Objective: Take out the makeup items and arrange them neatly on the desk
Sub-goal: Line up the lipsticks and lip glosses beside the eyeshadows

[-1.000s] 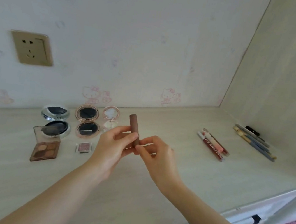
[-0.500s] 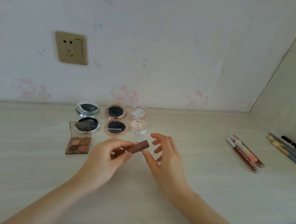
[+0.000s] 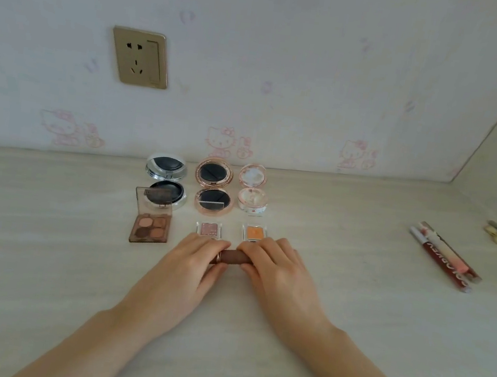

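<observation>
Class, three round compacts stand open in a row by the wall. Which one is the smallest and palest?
The pink-and-white compact, at the right end of the row. The silver compact and the rose-gold compact beside it are wider and show dark insides.

Two bare forearms reach in from the lower edge, with no sleeves, watch or bracelets on them. The left hand (image 3: pixel 181 269) and the right hand (image 3: pixel 280 274) wear no gloves. Fingers are slim, and the few nails in sight are short and unpainted.

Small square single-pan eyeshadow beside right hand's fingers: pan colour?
Orange pan, clear in the head view.
</observation>
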